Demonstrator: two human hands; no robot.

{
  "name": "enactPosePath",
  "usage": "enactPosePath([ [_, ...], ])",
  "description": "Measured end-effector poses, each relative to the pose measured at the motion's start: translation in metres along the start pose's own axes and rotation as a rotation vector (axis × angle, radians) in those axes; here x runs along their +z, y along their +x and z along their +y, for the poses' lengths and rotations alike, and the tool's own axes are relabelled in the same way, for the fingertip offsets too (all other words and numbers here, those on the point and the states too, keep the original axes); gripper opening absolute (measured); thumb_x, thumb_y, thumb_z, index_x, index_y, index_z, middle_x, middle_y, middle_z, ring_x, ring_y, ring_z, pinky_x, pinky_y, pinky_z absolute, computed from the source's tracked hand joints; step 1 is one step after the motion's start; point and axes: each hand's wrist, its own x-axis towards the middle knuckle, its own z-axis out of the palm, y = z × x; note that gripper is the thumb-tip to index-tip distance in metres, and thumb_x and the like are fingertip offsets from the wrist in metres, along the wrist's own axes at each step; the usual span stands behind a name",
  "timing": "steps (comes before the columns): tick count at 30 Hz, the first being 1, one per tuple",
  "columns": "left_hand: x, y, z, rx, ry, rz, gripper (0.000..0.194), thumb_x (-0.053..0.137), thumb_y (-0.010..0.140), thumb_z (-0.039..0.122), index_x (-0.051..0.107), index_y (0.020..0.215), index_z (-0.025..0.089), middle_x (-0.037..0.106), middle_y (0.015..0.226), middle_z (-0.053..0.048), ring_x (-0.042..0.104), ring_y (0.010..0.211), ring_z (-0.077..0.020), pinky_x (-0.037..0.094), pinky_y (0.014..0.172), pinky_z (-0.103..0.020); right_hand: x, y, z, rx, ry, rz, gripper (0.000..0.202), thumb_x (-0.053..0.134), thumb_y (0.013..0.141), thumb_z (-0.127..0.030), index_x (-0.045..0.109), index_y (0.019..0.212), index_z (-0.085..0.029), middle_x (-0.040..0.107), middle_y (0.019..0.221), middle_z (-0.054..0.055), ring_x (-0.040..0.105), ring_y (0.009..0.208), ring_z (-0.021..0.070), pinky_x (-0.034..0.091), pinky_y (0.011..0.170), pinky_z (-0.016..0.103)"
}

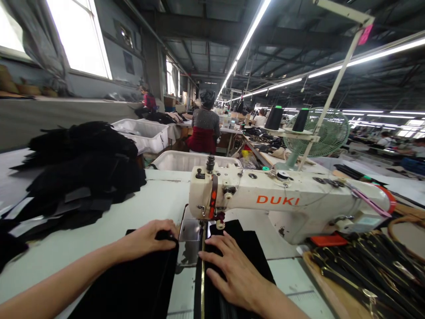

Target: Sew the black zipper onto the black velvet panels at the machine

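A white sewing machine [279,199] stands across the table, its needle area above a metal plate [190,241]. My left hand [156,239] grips the upper right corner of a black fabric piece [133,283], fingers curled over its edge, left of the plate. My right hand [229,270] lies with fingers spread on another black fabric piece [254,252], right of the needle. Along that hand's left side runs a black zipper strip [203,283] with gold teeth, its far end under the presser foot. The fabric under my right palm is hidden.
Black fabric pieces [86,168] are heaped at the left. Black strips with gold zippers [372,270] lie on a board at the right. White bins [142,133] and a green fan [318,133] stand beyond the machine. A person [206,122] sits ahead, facing away.
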Motion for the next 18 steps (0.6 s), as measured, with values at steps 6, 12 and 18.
enactPosePath([
  [6,0.030,0.017,0.008,0.010,-0.040,0.097,0.021,0.062,0.089,0.041,0.065,0.088,0.021,0.067,0.093,-0.001,0.065,0.088,-0.0231,0.054,0.082,-0.031,0.005,-0.001,-0.008,0.023,-0.005,0.020,0.037,0.052,0.100,-0.033,0.053,0.137,-0.035,0.051,0.143,0.001,0.040,0.139,0.0198,0.019,0.124,0.050],
  [12,0.073,0.024,0.017,0.041,0.283,0.466,0.037,0.061,0.090,0.021,0.057,0.127,0.022,0.049,0.134,-0.015,0.041,0.125,-0.0395,0.027,0.108,-0.065,0.004,-0.002,-0.007,0.007,-0.018,0.004,0.031,0.050,0.100,-0.033,0.057,0.130,-0.030,0.051,0.145,0.001,0.038,0.142,0.0187,0.018,0.125,0.048],
  [18,0.084,0.006,0.034,0.235,0.370,0.341,0.032,0.041,0.098,0.012,0.063,0.114,0.029,0.066,0.102,-0.003,0.063,0.096,-0.0225,0.054,0.091,-0.035,0.007,-0.001,-0.004,0.002,-0.032,-0.002,0.038,0.051,0.099,-0.030,0.054,0.137,-0.030,0.051,0.148,0.000,0.038,0.143,0.0210,0.020,0.125,0.051],
])
